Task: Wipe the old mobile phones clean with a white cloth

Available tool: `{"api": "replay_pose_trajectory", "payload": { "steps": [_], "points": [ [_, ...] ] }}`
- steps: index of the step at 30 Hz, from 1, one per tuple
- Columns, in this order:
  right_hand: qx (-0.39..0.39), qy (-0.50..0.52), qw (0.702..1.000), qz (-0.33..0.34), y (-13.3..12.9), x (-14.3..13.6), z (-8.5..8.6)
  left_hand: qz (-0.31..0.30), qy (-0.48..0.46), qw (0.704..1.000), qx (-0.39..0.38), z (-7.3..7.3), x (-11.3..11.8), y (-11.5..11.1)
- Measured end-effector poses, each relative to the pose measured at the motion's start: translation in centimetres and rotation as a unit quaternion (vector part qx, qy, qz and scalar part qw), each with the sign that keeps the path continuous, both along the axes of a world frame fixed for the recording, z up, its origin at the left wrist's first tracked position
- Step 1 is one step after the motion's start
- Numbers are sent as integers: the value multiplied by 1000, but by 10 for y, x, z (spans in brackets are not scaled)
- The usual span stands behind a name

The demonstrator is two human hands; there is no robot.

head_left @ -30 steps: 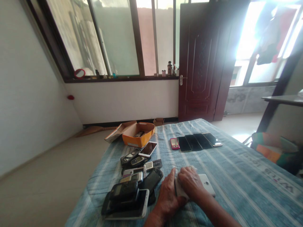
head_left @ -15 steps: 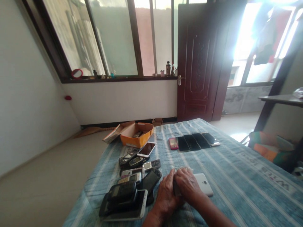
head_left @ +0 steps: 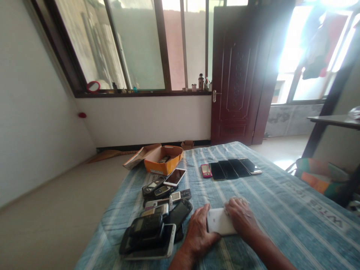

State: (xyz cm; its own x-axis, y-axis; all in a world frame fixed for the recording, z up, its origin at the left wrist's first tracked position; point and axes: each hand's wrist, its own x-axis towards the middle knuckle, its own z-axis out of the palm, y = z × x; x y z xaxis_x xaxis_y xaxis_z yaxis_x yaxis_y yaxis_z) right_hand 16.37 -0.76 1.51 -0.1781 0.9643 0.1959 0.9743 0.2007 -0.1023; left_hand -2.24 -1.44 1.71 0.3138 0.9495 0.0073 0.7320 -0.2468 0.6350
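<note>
A white smartphone lies back up on the striped bed cover in front of me. My left hand grips its left end, thumb along the near edge and fingers at the far edge. Over its right end lies my right hand, fingers bent around a crumpled pale cloth pressed to the phone. That hand hides the phone's right end and most of the cloth. Close to my left hand is a black phone, part of a loose heap. A silver-edged phone lies under a dark device there.
Beyond the heap stands an open orange box with items inside. A white phone with a dark screen leans near it. Farther right, a pink phone and several dark phones lie in a row on the bed cover.
My right hand has slid with the cloth from the phone's left part to its right end, baring the left part. My left hand has stayed at the left end.
</note>
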Motion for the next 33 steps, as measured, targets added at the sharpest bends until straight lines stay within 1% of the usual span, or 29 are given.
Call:
{"api": "replay_pose_trajectory", "payload": {
  "steps": [3,6,12,19,26,29,33],
  "points": [
    [1,6,1000,-28,-4,10,-3,3,0,1000,1,1,0,-1],
    [19,4,999,-49,-7,17,-9,3,-10,1000,7,1,0,-2],
    [45,-35,996,-71,-11,19,-21,-1,-20,1000,19,-1,0,-1],
    [61,-57,994,-71,-23,14,-28,-1,-18,1000,16,-1,1,-1],
    [76,-73,992,-68,-35,16,-39,-5,-22,999,23,-3,0,-1],
    [73,-63,993,-67,-36,17,-40,-5,-20,1000,23,-3,1,-1],
    [52,-45,995,-67,-30,15,-33,-4,-15,1000,24,-2,1,-1]
  ]
}}
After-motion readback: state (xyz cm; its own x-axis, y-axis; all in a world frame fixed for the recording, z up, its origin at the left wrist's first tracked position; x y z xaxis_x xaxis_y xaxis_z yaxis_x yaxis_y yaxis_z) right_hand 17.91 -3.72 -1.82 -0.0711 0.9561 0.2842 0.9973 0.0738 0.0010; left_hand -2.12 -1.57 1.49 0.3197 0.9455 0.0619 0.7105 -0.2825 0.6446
